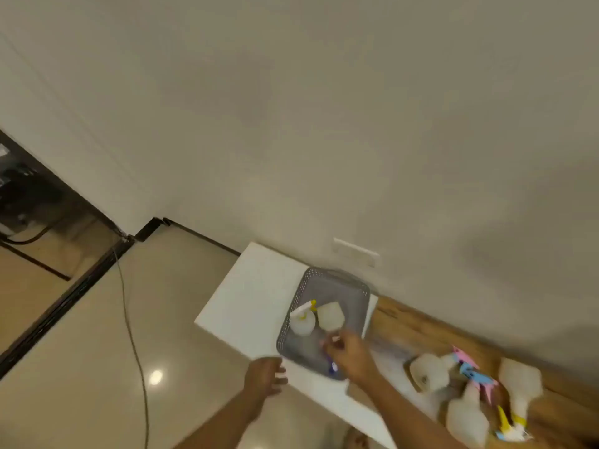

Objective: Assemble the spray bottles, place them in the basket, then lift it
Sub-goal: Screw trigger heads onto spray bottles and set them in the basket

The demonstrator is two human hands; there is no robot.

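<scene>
A grey perforated basket [337,280] stands on a white table [256,299] by the wall. Inside it lies an assembled white bottle with a yellow trigger head [303,320] and a second white bottle [330,315]. My right hand [348,353] hovers over the basket's near end, fingers closed around a spray bottle with a blue trigger [333,367], largely hidden by the hand. My left hand [264,377] floats at the table's front edge, left of the basket, fingers loosely spread and holding nothing.
On the wooden surface [421,325] to the right lie several white bottles [428,372] and loose pink, blue and yellow trigger heads [475,374]. A thin cable [129,325] runs across the glossy floor on the left. A wall socket plate [356,252] sits behind the basket.
</scene>
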